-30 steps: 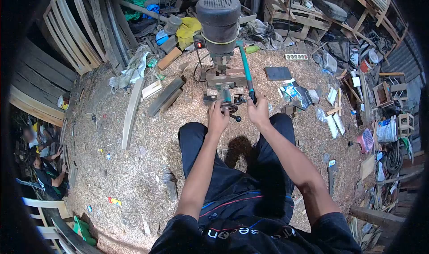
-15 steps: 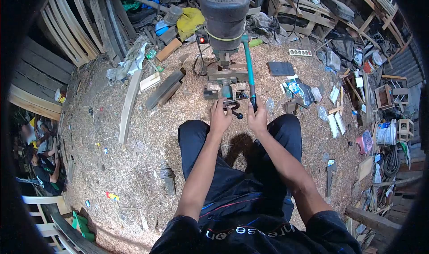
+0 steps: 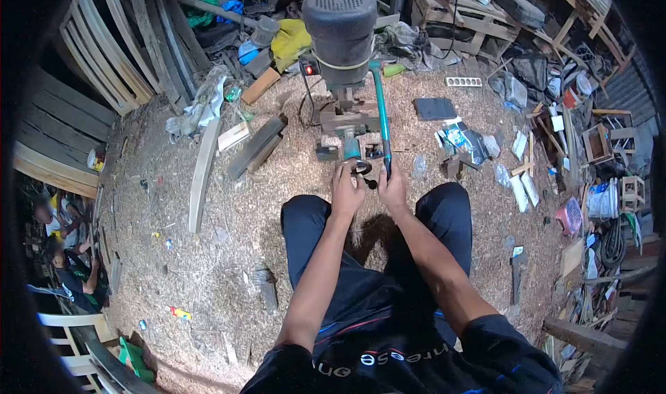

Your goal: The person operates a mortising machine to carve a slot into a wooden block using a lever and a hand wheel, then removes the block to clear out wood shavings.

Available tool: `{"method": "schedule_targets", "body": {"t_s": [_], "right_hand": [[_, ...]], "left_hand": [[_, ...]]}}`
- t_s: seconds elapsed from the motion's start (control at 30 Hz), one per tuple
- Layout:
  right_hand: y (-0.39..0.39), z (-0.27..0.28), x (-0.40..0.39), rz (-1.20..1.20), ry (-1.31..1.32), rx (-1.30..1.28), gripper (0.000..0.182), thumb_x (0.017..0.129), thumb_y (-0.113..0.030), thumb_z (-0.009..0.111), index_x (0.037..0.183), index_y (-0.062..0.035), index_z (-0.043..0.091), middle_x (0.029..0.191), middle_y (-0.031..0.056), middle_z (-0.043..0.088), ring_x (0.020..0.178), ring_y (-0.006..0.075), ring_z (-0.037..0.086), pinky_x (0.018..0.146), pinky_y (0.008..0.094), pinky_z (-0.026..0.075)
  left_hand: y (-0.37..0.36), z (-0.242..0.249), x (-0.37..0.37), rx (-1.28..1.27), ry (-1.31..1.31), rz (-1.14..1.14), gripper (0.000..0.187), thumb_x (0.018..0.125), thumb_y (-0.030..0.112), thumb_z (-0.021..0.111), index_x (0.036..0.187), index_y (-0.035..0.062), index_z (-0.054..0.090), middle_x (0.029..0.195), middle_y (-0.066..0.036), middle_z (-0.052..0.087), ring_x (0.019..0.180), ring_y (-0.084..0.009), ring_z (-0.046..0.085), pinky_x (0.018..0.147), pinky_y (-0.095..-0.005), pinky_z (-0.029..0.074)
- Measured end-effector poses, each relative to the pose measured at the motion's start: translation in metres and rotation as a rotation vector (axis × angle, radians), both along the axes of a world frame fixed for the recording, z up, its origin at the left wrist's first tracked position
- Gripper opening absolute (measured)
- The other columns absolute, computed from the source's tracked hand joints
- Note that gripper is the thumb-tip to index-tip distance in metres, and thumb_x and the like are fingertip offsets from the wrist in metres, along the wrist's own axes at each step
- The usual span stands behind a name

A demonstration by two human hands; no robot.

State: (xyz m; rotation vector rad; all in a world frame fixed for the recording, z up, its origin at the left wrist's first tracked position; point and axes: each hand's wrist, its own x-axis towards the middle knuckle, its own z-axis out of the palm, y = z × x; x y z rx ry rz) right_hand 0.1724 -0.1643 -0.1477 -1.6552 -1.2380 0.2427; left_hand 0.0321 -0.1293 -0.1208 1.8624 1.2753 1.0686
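A floor-standing machine with a dark motor housing (image 3: 339, 37) is in front of my knees. My left hand (image 3: 347, 191) has its fingers curled round the near left side of a small black handwheel (image 3: 363, 166) low on the machine. A dark crank knob (image 3: 371, 184) is beside those fingers. My right hand (image 3: 394, 190) is wrapped round the dark lower grip of a long teal lever (image 3: 382, 106), which slopes down from the machine's right side. Under the motor, a wooden piece (image 3: 347, 121) lies across the machine; its contact with the tool is hard to see.
Wood shavings cover the floor (image 3: 208, 276). Dark timber pieces (image 3: 257, 148) and a curved board (image 3: 204, 179) lie left of the machine. A power strip (image 3: 463, 82) and a dark block (image 3: 435, 108) lie to its right. Other people (image 3: 80, 276) sit at the far left.
My left hand has shifted slightly down and right at the handwheel, closer to the knob. My right hand keeps its hold on the lever. The whole view has shifted slightly.
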Motion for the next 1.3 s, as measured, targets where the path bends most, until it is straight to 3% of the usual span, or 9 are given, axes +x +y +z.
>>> {"method": "schedule_targets", "body": {"t_s": [0.17,0.37,0.5,0.63,0.73,0.83,1.03,1.07,1.3], "right_hand": [[0.005,-0.009,0.003,0.034,-0.016,-0.02,0.049,0.094,-0.012,0.051,0.139,0.0033,0.04,0.097,0.0317,0.061,0.087,0.0485,0.06,0.077,0.0522,0.047],[0.008,0.018,0.008,0.056,-0.08,-0.022,0.049,0.093,-0.01,0.052,0.139,0.0013,0.04,0.085,0.0273,0.063,0.08,0.047,0.063,0.072,0.0528,0.048],[0.002,0.113,0.008,0.019,-0.033,-0.116,0.041,0.093,-0.012,0.055,0.131,0.0023,0.05,0.085,0.0264,0.064,0.08,0.0435,0.065,0.072,0.0489,0.051],[0.035,0.186,0.02,-0.019,-0.358,0.343,0.025,0.095,-0.02,0.057,0.099,0.0037,0.065,0.09,0.0249,0.065,0.079,0.0406,0.064,0.076,0.0453,0.051],[0.04,0.268,0.021,0.091,0.146,-0.018,0.043,0.097,-0.036,0.058,0.083,0.0035,0.068,0.075,0.0121,0.064,0.074,0.0201,0.061,0.071,0.0343,0.047],[0.07,0.298,0.026,0.111,0.165,0.31,0.046,0.1,-0.039,0.055,0.085,0.0025,0.066,0.073,0.0088,0.062,0.074,0.0137,0.056,0.07,0.0323,0.045],[0.138,0.341,0.031,0.051,-0.13,0.765,0.036,0.099,-0.024,0.053,0.123,0.0016,0.048,0.088,0.0213,0.064,0.078,0.0298,0.062,0.074,0.0409,0.048],[0.147,0.345,0.038,0.126,-0.067,0.64,0.04,0.097,-0.015,0.051,0.131,0.0028,0.039,0.099,0.0277,0.063,0.088,0.039,0.064,0.08,0.0456,0.048],[0.205,0.379,0.056,0.039,-0.192,0.576,0.045,0.094,-0.008,0.053,0.134,0.004,0.037,0.105,0.0325,0.062,0.1,0.05,0.059,0.084,0.0522,0.047]], "left_hand": [[-0.002,-0.007,0.0,0.106,0.021,0.021,0.036,0.079,0.005,0.062,0.114,0.0006,0.059,0.112,-0.023,0.061,0.108,-0.0413,0.058,0.095,-0.0483,0.046],[-0.003,0.016,-0.006,0.069,-0.015,0.036,0.034,0.082,0.002,0.062,0.116,-0.001,0.058,0.108,-0.022,0.062,0.104,-0.0391,0.06,0.092,-0.0441,0.048],[0.016,0.037,-0.014,0.169,-0.038,0.087,0.034,0.083,0.003,0.061,0.117,-0.0008,0.058,0.109,-0.021,0.062,0.105,-0.037,0.06,0.093,-0.0423,0.047],[0.035,0.076,-0.022,0.233,-0.065,0.122,0.033,0.084,0.003,0.059,0.116,-0.001,0.059,0.11,-0.021,0.06,0.106,-0.0376,0.058,0.096,-0.0427,0.045],[0.048,0.123,-0.027,0.271,-0.108,0.117,0.033,0.087,0.007,0.058,0.119,-0.0006,0.057,0.115,-0.021,0.061,0.112,-0.037,0.057,0.099,-0.0423,0.044],[0.078,0.165,-0.025,0.373,-0.116,0.141,0.036,0.089,0.01,0.058,0.123,-0.0004,0.055,0.12,-0.021,0.06,0.117,-0.0363,0.056,0.101,-0.0416,0.042],[0.134,0.241,-0.011,0.605,-0.097,0.135,0.048,0.094,0.018,0.055,0.137,-0.0004,0.047,0.138,-0.023,0.05,0.13,-0.038,0.047,0.11,-0.0416,0.035],[0.144,0.25,-0.008,0.661,-0.095,0.144,0.05,0.094,0.019,0.054,0.14,-0.0004,0.045,0.142,-0.024,0.047,0.133,-0.0386,0.044,0.112,-0.0419,0.034],[0.19,0.287,0.014,0.713,-0.011,0.074,0.06,0.095,0.027,0.05,0.146,-0.0016,0.036,0.152,-0.029,0.031,0.139,-0.0437,0.034,0.116,-0.0438,0.027]]}}
